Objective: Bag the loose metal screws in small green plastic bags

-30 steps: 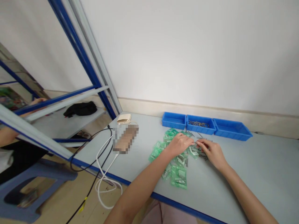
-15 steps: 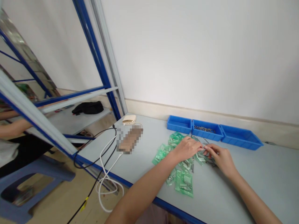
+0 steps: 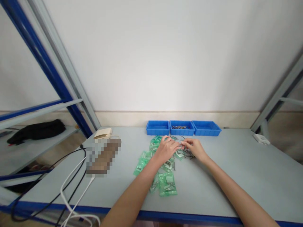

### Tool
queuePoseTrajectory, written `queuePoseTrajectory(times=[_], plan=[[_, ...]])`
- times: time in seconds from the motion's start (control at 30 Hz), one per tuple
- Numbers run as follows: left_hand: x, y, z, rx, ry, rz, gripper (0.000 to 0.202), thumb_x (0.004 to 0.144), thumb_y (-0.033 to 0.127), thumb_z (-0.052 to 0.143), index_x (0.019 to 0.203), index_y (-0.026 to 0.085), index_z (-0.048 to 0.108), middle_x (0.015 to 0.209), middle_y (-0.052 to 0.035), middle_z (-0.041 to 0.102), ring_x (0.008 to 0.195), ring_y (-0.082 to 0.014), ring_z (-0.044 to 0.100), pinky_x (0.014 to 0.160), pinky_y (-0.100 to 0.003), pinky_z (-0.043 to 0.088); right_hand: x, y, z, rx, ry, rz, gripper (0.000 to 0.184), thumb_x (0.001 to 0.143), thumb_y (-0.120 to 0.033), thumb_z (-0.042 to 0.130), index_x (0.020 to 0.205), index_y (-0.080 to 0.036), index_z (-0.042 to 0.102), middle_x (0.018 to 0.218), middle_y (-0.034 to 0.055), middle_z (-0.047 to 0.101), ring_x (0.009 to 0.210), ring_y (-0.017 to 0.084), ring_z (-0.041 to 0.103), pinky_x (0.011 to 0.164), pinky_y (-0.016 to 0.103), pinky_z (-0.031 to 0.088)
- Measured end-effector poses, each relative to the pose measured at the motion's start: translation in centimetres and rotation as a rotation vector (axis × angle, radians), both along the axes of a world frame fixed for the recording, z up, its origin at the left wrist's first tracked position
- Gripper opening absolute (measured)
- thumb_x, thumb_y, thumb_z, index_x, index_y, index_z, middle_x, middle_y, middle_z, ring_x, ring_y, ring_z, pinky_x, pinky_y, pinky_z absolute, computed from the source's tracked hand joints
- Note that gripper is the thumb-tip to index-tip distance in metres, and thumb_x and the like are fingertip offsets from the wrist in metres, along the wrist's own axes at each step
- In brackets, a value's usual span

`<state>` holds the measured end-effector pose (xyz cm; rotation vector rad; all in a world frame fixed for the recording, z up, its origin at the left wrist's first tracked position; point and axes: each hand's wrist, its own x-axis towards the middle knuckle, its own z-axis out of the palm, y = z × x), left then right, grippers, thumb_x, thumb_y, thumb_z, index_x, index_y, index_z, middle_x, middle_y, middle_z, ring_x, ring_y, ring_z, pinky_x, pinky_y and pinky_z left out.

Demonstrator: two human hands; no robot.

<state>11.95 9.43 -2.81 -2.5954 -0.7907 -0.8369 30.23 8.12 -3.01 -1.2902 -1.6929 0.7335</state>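
Left hand (image 3: 167, 148) is curling close to right hand (image 3: 195, 148), cannot tell either grip's closure; bags (image 3: 167, 185) are lying at seven-to-eight o'clock of them, screws (image 3: 188, 154) near five, trays (image 3: 182, 133) at twelve, presumably for short reach.
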Motion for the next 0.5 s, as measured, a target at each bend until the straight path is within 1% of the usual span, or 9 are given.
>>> queuePoseTrajectory(times=[0.1,0.17,0.27,0.4,0.5], plan=[[-0.1,0.2,0.1,0.076,0.046,-0.03,0.018,0.094,0.02,0.044,0.089,0.019,0.061,0.073,0.0004,0.064,0.079,-0.0161,0.054,0.088,-0.034,0.034,-0.2,0.1,-0.2,-0.059,0.027,0.03,0.04,0.076,-0.053,0.054,0.062,-0.017,0.065,0.06,0.0036,0.067,0.052,0.015,0.054,0.055,0.028,0.043],[-0.1,0.2,0.3,0.082,0.034,-0.02,0.021,0.094,0.019,0.042,0.086,0.019,0.061,0.072,-0.0002,0.063,0.078,-0.0167,0.054,0.087,-0.035,0.034,-0.3,0.1,-0.2,-0.073,0.033,0.053,0.045,0.076,-0.058,0.052,0.063,-0.017,0.065,0.062,0.0043,0.067,0.05,0.014,0.053,0.053,0.027,0.043],[-0.3,0.3,0.6,0.012,-0.04,0.027,0.029,0.096,0.024,0.037,0.078,0.018,0.059,0.07,-0.0011,0.063,0.075,-0.017,0.054,0.085,-0.035,0.035,-0.3,-0.1,0.0,-0.098,0.062,0.131,0.049,0.074,-0.062,0.052,0.067,-0.016,0.066,0.066,0.0045,0.068,0.052,0.013,0.054,0.056,0.028,0.046],[-0.5,0.4,0.7,-0.107,-0.1,0.047,0.035,0.097,0.026,0.033,0.074,0.017,0.057,0.067,-0.0004,0.062,0.072,-0.0162,0.054,0.084,-0.035,0.035,-0.2,-0.4,0.7,-0.096,0.092,0.187,0.046,0.072,-0.061,0.057,0.069,-0.016,0.066,0.067,0.0042,0.067,0.053,0.012,0.054,0.058,0.027,0.047],[-0.6,0.3,0.8,-0.188,-0.106,0.054,0.037,0.098,0.027,0.031,0.073,0.018,0.057,0.066,-0.0003,0.06,0.071,-0.0161,0.055,0.084,-0.034,0.036,-0.4,-0.5,1.3,-0.074,0.022,0.26,0.05,0.079,-0.063,0.048,0.073,-0.016,0.065,0.073,0.0049,0.068,0.057,0.013,0.057,0.06,0.028,0.049]])
